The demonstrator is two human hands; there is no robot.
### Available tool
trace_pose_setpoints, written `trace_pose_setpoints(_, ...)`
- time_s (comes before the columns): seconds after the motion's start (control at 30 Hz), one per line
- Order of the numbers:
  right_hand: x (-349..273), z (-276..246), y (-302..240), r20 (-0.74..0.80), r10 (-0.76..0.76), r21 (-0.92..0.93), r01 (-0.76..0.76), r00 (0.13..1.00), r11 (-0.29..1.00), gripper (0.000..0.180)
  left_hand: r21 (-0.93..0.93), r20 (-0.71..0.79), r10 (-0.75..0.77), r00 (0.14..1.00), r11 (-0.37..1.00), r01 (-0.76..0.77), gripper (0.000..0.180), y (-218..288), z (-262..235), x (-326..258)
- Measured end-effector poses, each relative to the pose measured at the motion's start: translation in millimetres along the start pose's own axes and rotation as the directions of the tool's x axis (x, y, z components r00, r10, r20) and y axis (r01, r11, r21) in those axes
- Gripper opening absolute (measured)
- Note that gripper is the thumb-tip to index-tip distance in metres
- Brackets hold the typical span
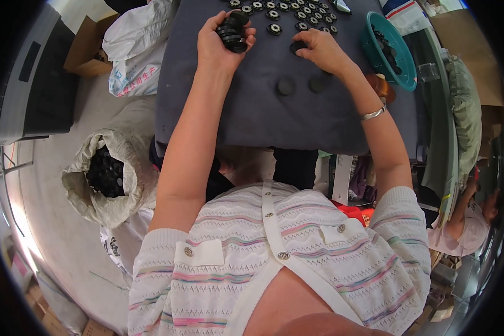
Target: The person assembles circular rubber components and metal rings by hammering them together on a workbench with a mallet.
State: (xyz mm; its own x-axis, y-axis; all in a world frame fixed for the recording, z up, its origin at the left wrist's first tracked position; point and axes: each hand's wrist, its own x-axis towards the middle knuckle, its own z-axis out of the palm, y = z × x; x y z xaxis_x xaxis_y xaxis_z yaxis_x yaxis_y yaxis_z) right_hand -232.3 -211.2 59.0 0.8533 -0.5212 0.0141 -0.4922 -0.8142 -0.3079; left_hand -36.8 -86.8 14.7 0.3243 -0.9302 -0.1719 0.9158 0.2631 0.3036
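Dark grey cloth covers the work table, and the floor around it is packed with sacks and cardboard boxes. At about 11 o'clock on the cloth, the left hand is curled tight around a stack of black discs, thumb on one side and fingers on the other. At 12 to 1 o'clock the right hand sits palm down with fingertips pinching or pressing one black disc; can't tell if it's actually lifted. Rows of ringed discs with pale centres lie just beyond the hands, and two loose discs sit nearer the body.

My guess is these are stiff, light, hard plastic or rubber pieces, smooth enough that a stack could slide apart, so squeezing the stack across its flat ends looks smart. Singles want an edge pinch.

Teal basket at 2 o'clock holds more dark parts, and the open sack at 8 o'clock is full of them. Top rows are cut off by the frame, and a person at 4 o'clock is mostly hidden.
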Motion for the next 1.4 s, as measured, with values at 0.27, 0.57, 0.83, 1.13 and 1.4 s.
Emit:
trace_pose_setpoints(0.27, 8, -3, -4, 0.062, 0.006, -0.002, -0.006, 0.998, 1.000, 0.031, 0.005, 0.056, -0.037, 0.998, 0.999, 0.037, 0.033, 6, -6, 5)
trace_pose_setpoints(0.57, 8, -3, -6, 0.093, 0.081, 0.037, -0.085, 0.992, 0.996, 0.027, 0.053, 0.021, 0.009, 1.000, 0.999, -0.011, 0.032, 1, 1, 0)
trace_pose_setpoints(0.83, -34, -1, -9, 0.049, -0.062, -0.100, 0.066, 0.997, 0.993, 0.031, 0.033, -0.025, -0.046, 0.999, 0.998, 0.046, 0.028, 0, 2, -1)
trace_pose_setpoints(1.13, -64, -29, 23, -0.247, 0.039, -0.136, -0.074, 0.968, 0.988, 0.034, 0.059, -0.010, -0.077, 0.997, 0.995, 0.077, 0.030, -1, 4, 1)
trace_pose_setpoints(1.4, -81, 17, -1, -0.317, -0.093, -0.208, 0.026, 0.944, 0.978, 0.052, 0.095, -0.009, -0.071, 0.997, 0.993, 0.071, 0.030, -3, 5, 0)
